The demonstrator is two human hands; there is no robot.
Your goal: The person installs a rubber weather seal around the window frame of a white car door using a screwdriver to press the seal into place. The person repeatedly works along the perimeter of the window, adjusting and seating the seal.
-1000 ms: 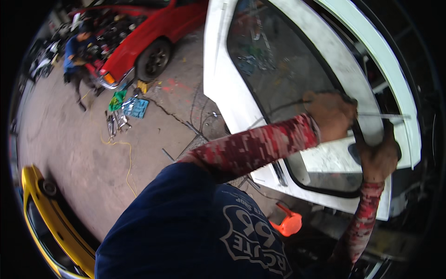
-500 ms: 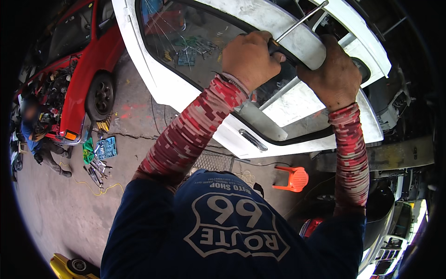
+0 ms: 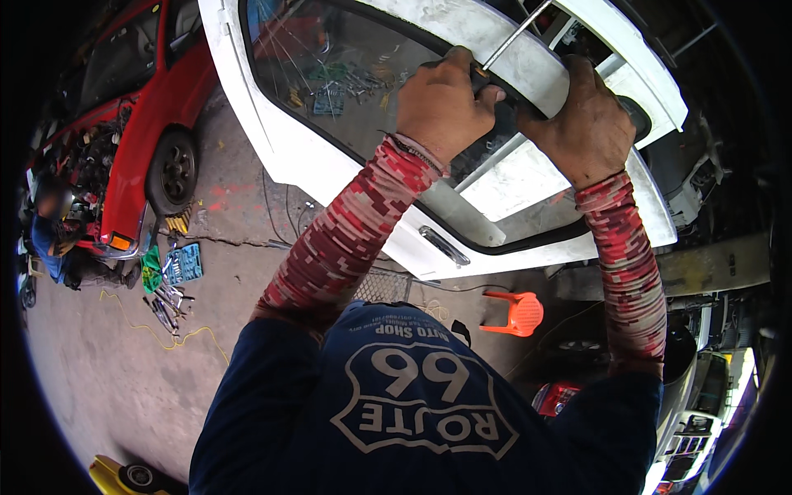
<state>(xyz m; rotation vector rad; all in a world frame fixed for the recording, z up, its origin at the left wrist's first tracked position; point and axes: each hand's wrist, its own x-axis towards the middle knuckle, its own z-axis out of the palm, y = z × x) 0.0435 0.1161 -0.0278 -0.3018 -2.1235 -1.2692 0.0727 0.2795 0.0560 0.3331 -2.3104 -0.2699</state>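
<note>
A white car door [image 3: 445,256] with a black-edged window stands in front of me. My left hand [image 3: 445,111] is closed around the handle of a screwdriver [image 3: 516,37], whose long metal shaft points up and right across the door's grey-white window frame [image 3: 528,78]. Most of the handle is hidden by my fingers. My right hand [image 3: 582,132] grips that frame beside the screwdriver, thumb on the near side and fingers over the far side. Below the window is a chrome door handle [image 3: 444,246].
A red car [image 3: 153,99] with its engine bay exposed stands at the left; a person [image 3: 58,239] is low beside it. Hand tools [image 3: 169,305] and a blue tool case [image 3: 183,262] lie on the floor. An orange plastic stool [image 3: 516,313] stands beyond me, right of centre.
The screwdriver and both hands have shifted slightly up in the view, the shaft a little left. My grips look the same. The person by the red car has changed posture, legs drawn in.
</note>
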